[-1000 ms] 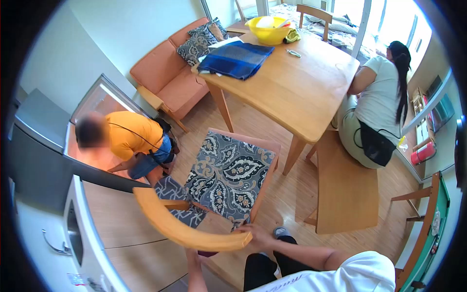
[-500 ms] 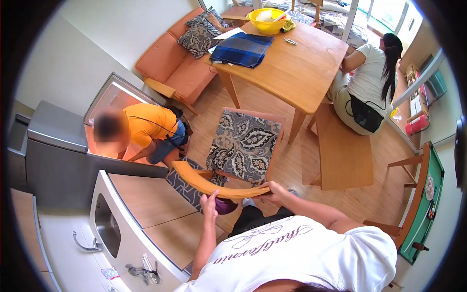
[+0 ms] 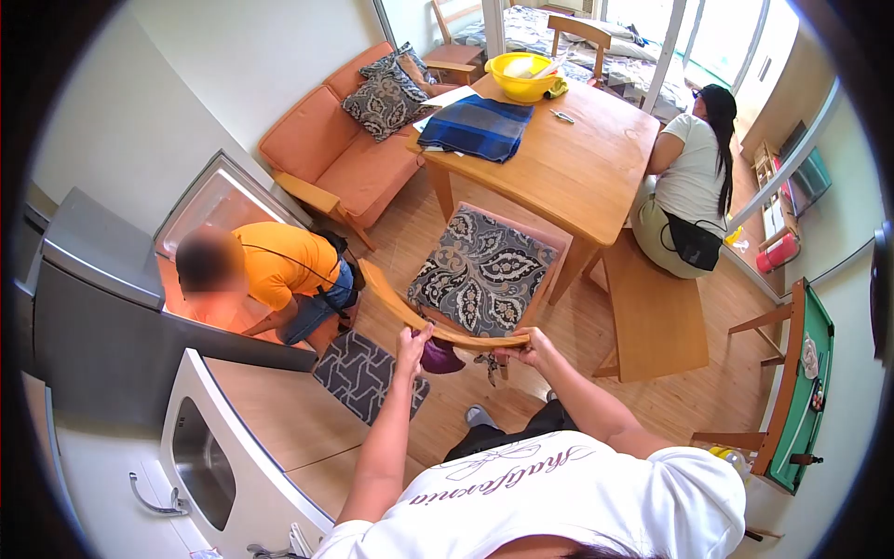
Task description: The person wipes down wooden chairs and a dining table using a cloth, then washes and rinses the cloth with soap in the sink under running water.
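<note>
Before us, our left hand (image 3: 413,352) and right hand (image 3: 532,353) reach out, clamped on the chair backrest (image 3: 387,297), a curved wooden bar; the squarish seat cushion (image 3: 484,270), paisley-patterned, lies near the wooden table (image 3: 577,158).

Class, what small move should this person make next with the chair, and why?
Probably a gentle push of the chair toward the table, since the left hand and right hand both grip its curved backrest, and most of its patterned seat shows outside the table's edge.
</note>
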### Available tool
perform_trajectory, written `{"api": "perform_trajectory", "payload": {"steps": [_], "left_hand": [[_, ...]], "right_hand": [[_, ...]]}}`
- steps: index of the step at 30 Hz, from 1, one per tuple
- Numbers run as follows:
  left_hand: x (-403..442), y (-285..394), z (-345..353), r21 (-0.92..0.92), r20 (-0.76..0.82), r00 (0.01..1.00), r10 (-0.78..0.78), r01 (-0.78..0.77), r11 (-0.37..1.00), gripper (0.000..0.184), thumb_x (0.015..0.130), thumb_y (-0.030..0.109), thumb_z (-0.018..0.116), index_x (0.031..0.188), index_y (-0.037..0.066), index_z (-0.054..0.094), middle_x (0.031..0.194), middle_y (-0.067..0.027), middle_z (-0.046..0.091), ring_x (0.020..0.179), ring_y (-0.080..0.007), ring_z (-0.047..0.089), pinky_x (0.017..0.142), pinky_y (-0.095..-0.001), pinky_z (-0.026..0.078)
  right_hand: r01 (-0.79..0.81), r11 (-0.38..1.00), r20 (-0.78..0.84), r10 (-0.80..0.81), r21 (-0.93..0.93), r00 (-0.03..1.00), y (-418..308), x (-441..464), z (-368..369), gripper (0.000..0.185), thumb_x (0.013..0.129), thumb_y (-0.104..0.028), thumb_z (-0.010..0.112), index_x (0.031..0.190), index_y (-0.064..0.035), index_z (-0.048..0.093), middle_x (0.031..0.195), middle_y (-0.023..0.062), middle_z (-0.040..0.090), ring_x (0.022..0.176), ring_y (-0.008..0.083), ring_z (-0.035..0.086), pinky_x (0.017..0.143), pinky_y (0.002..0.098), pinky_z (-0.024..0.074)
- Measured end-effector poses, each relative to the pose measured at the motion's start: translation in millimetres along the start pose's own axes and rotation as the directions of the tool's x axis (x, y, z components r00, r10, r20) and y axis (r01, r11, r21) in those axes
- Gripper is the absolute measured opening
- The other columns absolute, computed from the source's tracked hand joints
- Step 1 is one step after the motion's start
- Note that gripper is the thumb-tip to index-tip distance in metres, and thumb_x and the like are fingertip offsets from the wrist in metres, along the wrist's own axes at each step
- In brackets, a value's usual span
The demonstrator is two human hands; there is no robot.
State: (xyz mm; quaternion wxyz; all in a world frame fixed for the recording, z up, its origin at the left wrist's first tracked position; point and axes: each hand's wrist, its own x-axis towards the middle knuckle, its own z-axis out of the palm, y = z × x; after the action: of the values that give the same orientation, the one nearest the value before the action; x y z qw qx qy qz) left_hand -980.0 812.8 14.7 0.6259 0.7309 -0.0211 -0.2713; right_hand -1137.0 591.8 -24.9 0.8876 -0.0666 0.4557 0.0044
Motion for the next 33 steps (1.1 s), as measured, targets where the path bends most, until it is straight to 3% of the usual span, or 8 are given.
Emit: {"api": "perform_trajectory", "payload": {"steps": [13, 16, 18, 20, 23, 26, 28, 33], "left_hand": [[90.5, 2.6, 7.8, 0.039, -0.127, 0.967, 0.221, -0.218, 0.975, 0.046, 0.077, 0.037, 0.071, 0.085, -0.005, 0.054, 0.076, -0.0103, 0.058, 0.068, -0.0147, 0.052, 0.059, -0.0320, 0.043], [101.0, -42.0, 11.2, 0.197, -0.254, 0.883, 0.396, -0.354, 0.914, 0.049, 0.076, 0.047, 0.069, 0.077, 0.000, 0.053, 0.063, -0.0105, 0.059, 0.054, -0.0178, 0.052, 0.052, -0.0345, 0.043], [43.9, -13.0, 9.1, 0.218, -0.288, 0.941, 0.178, -0.116, 0.969, 0.047, 0.074, 0.044, 0.071, 0.073, 0.002, 0.051, 0.066, -0.0089, 0.059, 0.057, -0.0150, 0.052, 0.052, -0.0338, 0.044], [23.2, -52.9, -1.5, -0.050, -0.312, 0.919, 0.240, -0.268, 0.962, 0.028, 0.079, 0.025, 0.071, 0.089, 0.002, 0.059, 0.067, -0.0055, 0.058, 0.053, -0.0106, 0.054, 0.047, -0.0279, 0.045], [-52.1, -30.5, -24.3, -0.077, -0.394, 0.919, 0.028, -0.064, 0.995, 0.061, 0.074, 0.025, 0.075, 0.117, -0.010, 0.049, 0.095, -0.0125, 0.062, 0.077, -0.0159, 0.060, 0.067, -0.0283, 0.049], [-89.8, -9.9, -40.6, -0.049, -0.534, 0.845, 0.008, -0.040, 0.998, 0.067, 0.074, 0.026, 0.076, 0.121, -0.011, 0.047, 0.104, -0.0123, 0.060, 0.087, -0.0171, 0.059, 0.075, -0.0268, 0.048], [-108.1, 7.5, -54.0, -0.225, -0.582, 0.813, 0.012, -0.175, 0.958, 0.060, 0.076, 0.021, 0.073, 0.121, -0.009, 0.047, 0.108, -0.0117, 0.058, 0.096, -0.0169, 0.057, 0.083, -0.0266, 0.046], [-156.9, 24.5, -120.0, -0.312, -0.701, 0.711, 0.050, -0.369, 0.875, 0.050, 0.081, 0.010, 0.067, 0.125, -0.002, 0.046, 0.108, -0.0103, 0.058, 0.099, -0.0144, 0.055, 0.087, -0.0258, 0.044]], "right_hand": [[0.007, 1.000, 0.071, -0.007, -0.006, 0.997, -27.7, 53.1, 33.9, 0.050, 0.078, -0.005, 0.045, 0.116, 0.0245, 0.027, 0.119, 0.0385, 0.039, 0.101, 0.0625, 0.043, 0.081, 0.0542, 0.0525], [-0.055, 0.998, 0.055, 0.053, 0.017, 0.997, -24.9, 55.0, 28.0, 0.045, 0.084, -0.014, 0.047, 0.118, 0.0146, 0.037, 0.123, 0.0319, 0.041, 0.108, 0.0528, 0.046, 0.087, 0.0525, 0.0500], [0.017, 0.997, 0.052, -0.014, -0.074, 0.999, -14.4, 38.4, 22.9, 0.045, 0.086, -0.023, 0.052, 0.120, 0.0051, 0.044, 0.123, 0.0257, 0.045, 0.111, 0.0436, 0.048, 0.088, 0.0481, 0.0501], [-0.064, 0.994, 0.186, 0.080, -0.091, 0.979, -9.2, 59.1, -17.2, 0.044, 0.087, -0.030, 0.054, 0.119, 0.0000, 0.047, 0.121, 0.0214, 0.048, 0.107, 0.0372, 0.052, 0.087, 0.0426, 0.0513], [-0.270, 0.962, -0.089, 0.265, -0.041, 0.960, 24.9, 35.8, -25.0, 0.048, 0.089, -0.033, 0.052, 0.117, 0.0055, 0.044, 0.103, 0.0174, 0.058, 0.095, 0.0316, 0.059, 0.079, 0.0406, 0.0535], [-0.698, 0.636, -0.052, 0.726, -0.328, 0.686, 54.2, 58.8, -26.6, 0.052, 0.090, -0.040, 0.051, 0.121, 0.0006, 0.042, 0.111, 0.0174, 0.054, 0.097, 0.0303, 0.057, 0.081, 0.0422, 0.0512], [-0.475, 0.529, -0.059, 0.623, -0.703, 0.780, 106.5, -7.0, 55.0, 0.056, 0.089, -0.044, 0.052, 0.128, -0.0047, 0.037, 0.121, 0.0178, 0.046, 0.105, 0.0288, 0.053, 0.087, 0.0440, 0.0472], [-0.125, 0.349, 0.202, 0.760, -0.929, 0.618, 202.0, -21.3, 172.8, 0.055, 0.088, -0.035, 0.057, 0.130, -0.0062, 0.035, 0.122, 0.0154, 0.045, 0.107, 0.0253, 0.052, 0.088, 0.0429, 0.0457]]}}
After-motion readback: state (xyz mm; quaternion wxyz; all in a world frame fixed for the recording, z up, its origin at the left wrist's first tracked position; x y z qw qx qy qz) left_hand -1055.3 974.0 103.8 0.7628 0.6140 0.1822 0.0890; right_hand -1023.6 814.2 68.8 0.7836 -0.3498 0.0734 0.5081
